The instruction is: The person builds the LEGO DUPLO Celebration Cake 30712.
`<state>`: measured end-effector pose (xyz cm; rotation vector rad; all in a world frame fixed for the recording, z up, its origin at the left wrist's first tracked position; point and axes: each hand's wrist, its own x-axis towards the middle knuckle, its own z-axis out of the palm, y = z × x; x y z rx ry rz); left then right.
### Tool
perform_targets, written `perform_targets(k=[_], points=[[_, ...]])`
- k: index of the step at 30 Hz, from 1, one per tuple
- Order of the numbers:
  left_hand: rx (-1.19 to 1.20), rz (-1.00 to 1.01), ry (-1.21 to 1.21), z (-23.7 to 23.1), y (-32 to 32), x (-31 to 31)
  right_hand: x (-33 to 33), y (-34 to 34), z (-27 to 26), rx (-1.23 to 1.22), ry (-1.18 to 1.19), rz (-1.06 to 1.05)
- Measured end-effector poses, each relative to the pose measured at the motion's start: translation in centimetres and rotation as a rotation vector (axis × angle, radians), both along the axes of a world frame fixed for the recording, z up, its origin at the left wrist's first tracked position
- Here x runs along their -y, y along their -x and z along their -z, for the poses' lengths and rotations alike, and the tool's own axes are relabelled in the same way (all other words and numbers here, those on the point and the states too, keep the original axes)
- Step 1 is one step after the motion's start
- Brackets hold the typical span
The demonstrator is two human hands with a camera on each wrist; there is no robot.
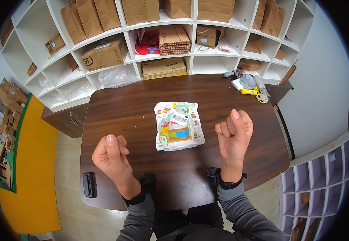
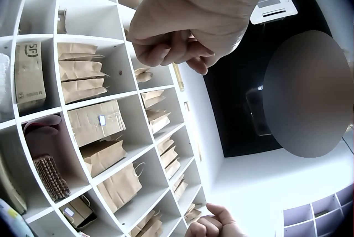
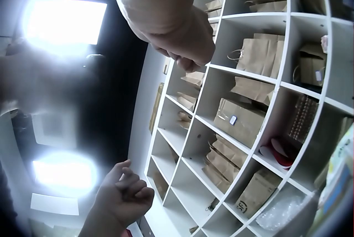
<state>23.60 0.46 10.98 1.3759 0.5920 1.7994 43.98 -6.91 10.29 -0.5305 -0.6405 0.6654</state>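
Note:
Both hands are raised over the dark wooden table with fingers curled in and nothing held. The left hand (image 1: pixel 112 158) is to the left of a white plastic packet (image 1: pixel 177 134) printed with colored blocks and bearing a barcode label. On the packet's other side is the right hand (image 1: pixel 235 136), thumb folded against curled fingers. The packet lies flat near the table's middle, touched by neither hand. In the left wrist view the left hand (image 2: pixel 191 24) shows its bent fingers from below. The right wrist view shows the right hand (image 3: pixel 177 35) likewise curled.
A black case (image 1: pixel 89 184) lies at the table's left edge. At the back right are a glue stick (image 1: pixel 248 91), yellow-handled scissors (image 1: pixel 261 96) and a tape roll (image 1: pixel 247 81). Bubble wrap (image 1: pixel 118 77) sits at the back left, below white shelves (image 1: pixel 102 31) with paper bags and boxes.

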Motion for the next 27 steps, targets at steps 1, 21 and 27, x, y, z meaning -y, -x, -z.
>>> perform_targets(k=[1, 21, 27], points=[[-0.001, -0.011, 0.000, 0.1, 0.0, -0.1, -0.1, 0.0, 0.0, 0.001, -0.002, 0.004], [-0.100, -0.062, 0.016, 0.7, -0.5, -0.5, 0.1, 0.2, 0.6, 0.210, 0.025, 0.130], [-0.177, -0.062, -0.020, 0.8, -0.9, -0.1, 0.1, 0.4, 0.6, 0.239, 0.052, 0.195]])
